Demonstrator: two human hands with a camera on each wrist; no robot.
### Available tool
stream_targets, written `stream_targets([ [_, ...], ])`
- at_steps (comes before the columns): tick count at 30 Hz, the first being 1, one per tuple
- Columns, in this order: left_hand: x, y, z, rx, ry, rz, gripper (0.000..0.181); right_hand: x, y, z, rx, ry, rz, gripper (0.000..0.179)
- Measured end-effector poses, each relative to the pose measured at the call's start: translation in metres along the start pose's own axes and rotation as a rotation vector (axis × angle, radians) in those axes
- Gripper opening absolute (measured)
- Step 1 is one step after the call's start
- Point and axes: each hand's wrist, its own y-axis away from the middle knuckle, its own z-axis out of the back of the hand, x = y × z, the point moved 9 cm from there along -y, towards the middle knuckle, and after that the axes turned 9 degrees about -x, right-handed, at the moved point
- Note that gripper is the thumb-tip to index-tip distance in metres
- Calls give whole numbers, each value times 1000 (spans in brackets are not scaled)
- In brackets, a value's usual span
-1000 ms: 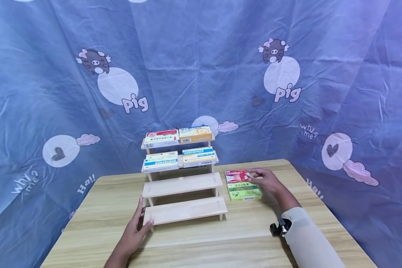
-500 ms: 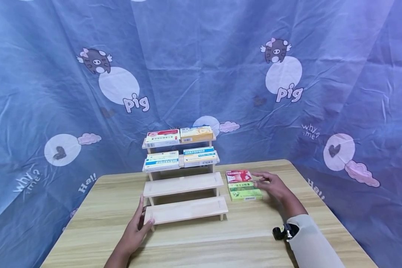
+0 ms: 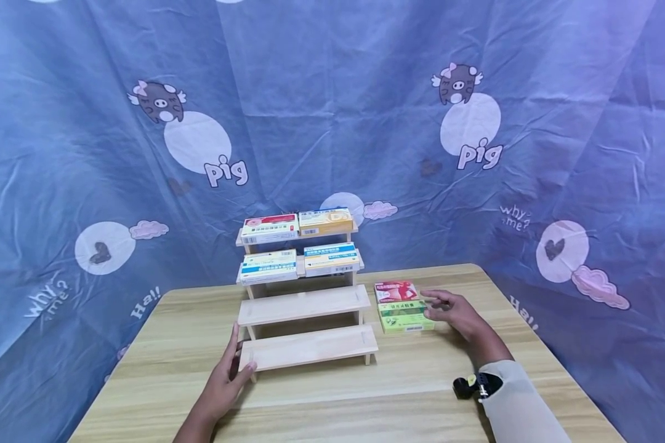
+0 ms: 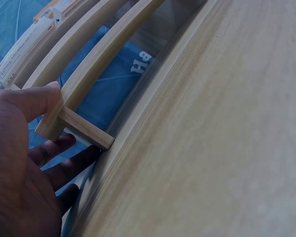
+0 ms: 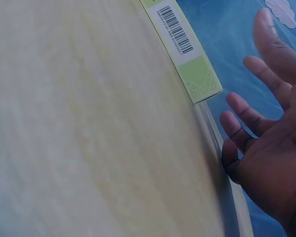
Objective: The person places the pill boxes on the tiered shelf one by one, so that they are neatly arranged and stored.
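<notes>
Rack of pale wood, four steps high, stands on a table between a person's two hands. At the rack's left end, the left hand grips the lowest step, its thumb on top and its other fingers reaching below, beside the step's front leg. Near the rack's right side, the right hand is spread, its fingers apart and holding nothing, at the far edge of the green box from the rack; whether a fingertip touches the box, one cannot tell from the head view. That box lies flat on the table to the rack's right, a barcode printed on one narrow side, and the red box lies flat just behind it, also right of the rack. Four more boxes rest on the rack itself: on the top step, a white-and-red box at the left and an orange box at the right, side by side; on the step below, a cream-and-blue box at the left and a blue-and-white box at the right, a narrow gap between them. Behind the rack hangs a blue cloth printed with pigs, pale discs and pink clouds. To the rack's right, a pale sleeve covers the right forearm, a black device at its cuff.
</notes>
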Motion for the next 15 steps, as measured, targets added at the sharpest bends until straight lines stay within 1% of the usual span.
stream_targets([
  [3, 0, 0, 0, 0, -2, -1, 95, -3, 2, -1, 17, -6, -6, 66],
  [10, 0, 0, 0, 5, 17, -2, 95, -5, 2, -7, 36, -37, 9, 67],
  [15, 0, 1, 0, 2, 34, -24, 95, -7, 3, -10, 43, -42, 18, 66],
])
